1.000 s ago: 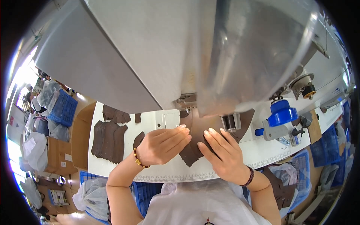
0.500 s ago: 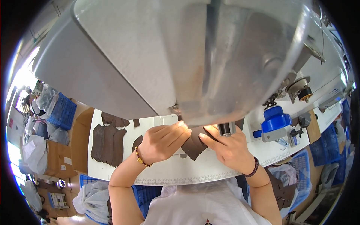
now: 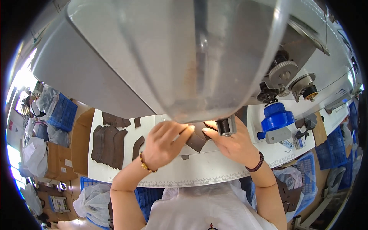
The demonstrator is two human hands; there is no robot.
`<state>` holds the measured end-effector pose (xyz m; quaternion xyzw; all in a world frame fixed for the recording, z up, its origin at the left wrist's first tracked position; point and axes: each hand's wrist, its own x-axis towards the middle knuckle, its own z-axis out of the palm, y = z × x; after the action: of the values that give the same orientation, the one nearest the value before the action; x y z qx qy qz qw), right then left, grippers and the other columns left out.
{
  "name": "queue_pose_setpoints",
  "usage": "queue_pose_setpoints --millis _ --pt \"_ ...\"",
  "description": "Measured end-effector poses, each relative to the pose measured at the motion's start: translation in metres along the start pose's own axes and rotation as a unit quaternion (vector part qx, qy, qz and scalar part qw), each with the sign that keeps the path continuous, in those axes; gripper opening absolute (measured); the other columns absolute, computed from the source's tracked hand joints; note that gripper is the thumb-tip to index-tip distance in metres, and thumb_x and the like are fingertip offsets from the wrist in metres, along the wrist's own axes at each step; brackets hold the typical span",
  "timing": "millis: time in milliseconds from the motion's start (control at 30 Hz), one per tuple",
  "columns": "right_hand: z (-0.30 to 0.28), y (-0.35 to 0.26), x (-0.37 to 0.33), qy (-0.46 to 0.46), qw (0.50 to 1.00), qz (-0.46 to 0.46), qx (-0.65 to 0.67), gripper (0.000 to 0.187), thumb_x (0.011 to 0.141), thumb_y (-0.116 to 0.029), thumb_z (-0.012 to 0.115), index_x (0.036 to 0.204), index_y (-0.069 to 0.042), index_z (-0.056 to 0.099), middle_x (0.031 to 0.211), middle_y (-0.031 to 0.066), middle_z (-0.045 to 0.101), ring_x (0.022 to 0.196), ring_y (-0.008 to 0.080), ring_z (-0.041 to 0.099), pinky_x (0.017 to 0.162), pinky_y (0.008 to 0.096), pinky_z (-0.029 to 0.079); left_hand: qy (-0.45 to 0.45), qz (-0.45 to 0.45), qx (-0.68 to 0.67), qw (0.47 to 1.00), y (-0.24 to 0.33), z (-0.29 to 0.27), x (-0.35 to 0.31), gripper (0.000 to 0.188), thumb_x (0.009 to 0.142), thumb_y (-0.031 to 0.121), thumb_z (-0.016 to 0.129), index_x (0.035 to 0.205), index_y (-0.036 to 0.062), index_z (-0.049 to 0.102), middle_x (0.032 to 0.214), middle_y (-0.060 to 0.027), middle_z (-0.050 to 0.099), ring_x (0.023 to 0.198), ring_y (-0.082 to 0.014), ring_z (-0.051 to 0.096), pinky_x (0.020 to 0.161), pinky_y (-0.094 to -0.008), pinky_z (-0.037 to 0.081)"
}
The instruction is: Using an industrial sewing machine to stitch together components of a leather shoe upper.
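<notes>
Under the head of a sewing machine, a brown leather-like piece lies on the white table, its pointed near end showing between my hands. My left hand has its fingers bent, thumb and fingertips closed on the piece's left edge. Opposite it, my right hand grips the right edge with thumb and fingers, partly behind a metal cylinder on the machine. The clear guard and machine head hide the needle area and the far part of the piece.
A stack of curved brown pieces lies on the table's left, with a single curved strip nearer my left wrist. A blue thread-stand-like knob juts from the machine at right. A ruler strip edges the table; blue crates stand beyond.
The brown piece has slid away from me, toward the machine, and less of it shows. My left hand has moved slightly with it, its fingers more bent. The whole view has shifted a little.
</notes>
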<state>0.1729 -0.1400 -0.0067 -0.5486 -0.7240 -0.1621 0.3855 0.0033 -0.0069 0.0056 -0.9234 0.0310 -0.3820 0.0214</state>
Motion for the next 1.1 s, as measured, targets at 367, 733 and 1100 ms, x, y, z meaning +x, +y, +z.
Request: queue_pose_setpoints --millis 367,733,1100 --pt "0.0055 0.0071 -0.0033 0.049 0.998 -0.034 0.02 0.029 0.064 0.0 0.067 0.092 -0.004 0.062 0.096 0.0074 0.062 0.095 0.0258 0.059 0.088 0.0402 0.047 0.066 0.114 0.013 0.991 0.0078 0.0042 -0.0086 0.022 0.063 0.004 0.071 0.085 0.0038 0.069 0.083 -0.0037 0.064 0.075 -0.0137 0.059 0.053 -0.0227 0.045" --pt "0.005 0.0097 -0.0048 0.044 0.998 -0.034 0.03 0.026 0.067 -0.003 0.066 0.093 -0.004 0.063 0.103 0.0085 0.063 0.099 0.0251 0.059 0.089 0.0392 0.046 0.045 0.135 0.028 0.989 0.009 0.0032 -0.0093 0.021 0.064 0.004 0.069 0.085 0.0028 0.068 0.083 -0.0059 0.064 0.075 -0.0151 0.06 0.053 -0.0222 0.05" --pt "0.0017 0.0012 -0.0025 -0.004 0.999 -0.04 -0.029 0.031 0.069 -0.006 0.06 0.1 -0.005 0.061 0.105 0.008 0.059 0.102 0.0249 0.056 0.093 0.0413 0.042 0.018 0.158 0.093 0.983 0.0118 -0.0012 -0.0076 0.019 0.066 0.003 0.066 0.085 0.0014 0.067 0.082 -0.0056 0.064 0.076 -0.0157 0.061 0.055 -0.0209 0.05"
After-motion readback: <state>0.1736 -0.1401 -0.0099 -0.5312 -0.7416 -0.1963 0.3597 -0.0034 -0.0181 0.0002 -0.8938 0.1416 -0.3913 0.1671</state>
